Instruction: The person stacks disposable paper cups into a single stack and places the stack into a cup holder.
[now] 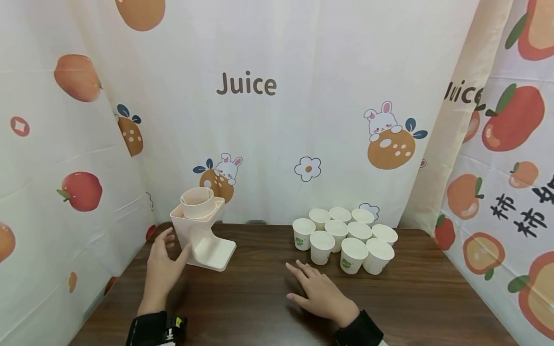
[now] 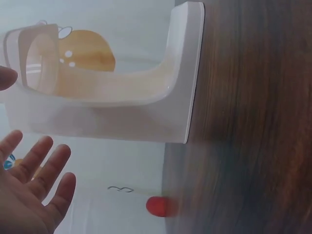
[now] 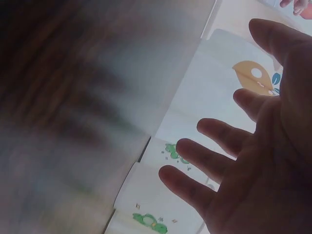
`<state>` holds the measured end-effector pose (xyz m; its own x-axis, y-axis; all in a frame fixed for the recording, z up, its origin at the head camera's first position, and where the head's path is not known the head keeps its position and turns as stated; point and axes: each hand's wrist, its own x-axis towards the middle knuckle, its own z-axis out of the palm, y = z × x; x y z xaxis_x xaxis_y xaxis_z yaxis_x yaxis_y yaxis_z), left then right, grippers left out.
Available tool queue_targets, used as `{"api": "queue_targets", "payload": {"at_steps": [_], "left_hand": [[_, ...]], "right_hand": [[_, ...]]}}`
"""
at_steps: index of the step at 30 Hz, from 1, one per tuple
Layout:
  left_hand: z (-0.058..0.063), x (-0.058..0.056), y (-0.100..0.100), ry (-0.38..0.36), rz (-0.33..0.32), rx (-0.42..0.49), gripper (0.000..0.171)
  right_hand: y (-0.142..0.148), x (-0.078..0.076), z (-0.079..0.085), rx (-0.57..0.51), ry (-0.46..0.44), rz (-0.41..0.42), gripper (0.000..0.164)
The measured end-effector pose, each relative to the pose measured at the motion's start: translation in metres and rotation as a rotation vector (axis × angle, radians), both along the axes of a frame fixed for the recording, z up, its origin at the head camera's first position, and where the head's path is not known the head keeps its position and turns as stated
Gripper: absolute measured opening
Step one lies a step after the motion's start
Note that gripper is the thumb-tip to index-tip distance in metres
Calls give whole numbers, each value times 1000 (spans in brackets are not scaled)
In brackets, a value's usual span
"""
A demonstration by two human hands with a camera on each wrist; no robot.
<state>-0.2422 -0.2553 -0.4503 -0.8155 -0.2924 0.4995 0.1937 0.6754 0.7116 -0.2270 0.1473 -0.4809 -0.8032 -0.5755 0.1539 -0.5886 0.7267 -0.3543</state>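
Observation:
A cream-white plastic stand with a flat foot, an upright back and a round cup-like ring on top stands at the table's back left. Beside its left side is my left hand, fingers loosely spread and holding nothing. In the left wrist view a gap shows between the fingers and the stand. My right hand hovers palm down over the table, its fingers spread, in front of a group of white paper cups. Green prints mark several cups; their open mouths face up.
The dark wooden table ends against a white curtain printed with fruit and rabbits. Similar printed cloth hangs along the left side and the right side. The cups stand close together in rows at the back right.

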Motion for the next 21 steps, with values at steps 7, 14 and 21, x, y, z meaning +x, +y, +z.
{"api": "queue_targets", "payload": {"at_steps": [7,14,21], "left_hand": [[5,-11,-3,-97,-23,71,75],[4,-23,-8,-208,-61,121,82],[3,-33,-14,-300,-107,110,92]], "right_hand": [[-6,-4,0,16,-9,2,70],[-14,-6,1,27,-14,20,69],[-20,-7,7,24,-16,37,68]]}}
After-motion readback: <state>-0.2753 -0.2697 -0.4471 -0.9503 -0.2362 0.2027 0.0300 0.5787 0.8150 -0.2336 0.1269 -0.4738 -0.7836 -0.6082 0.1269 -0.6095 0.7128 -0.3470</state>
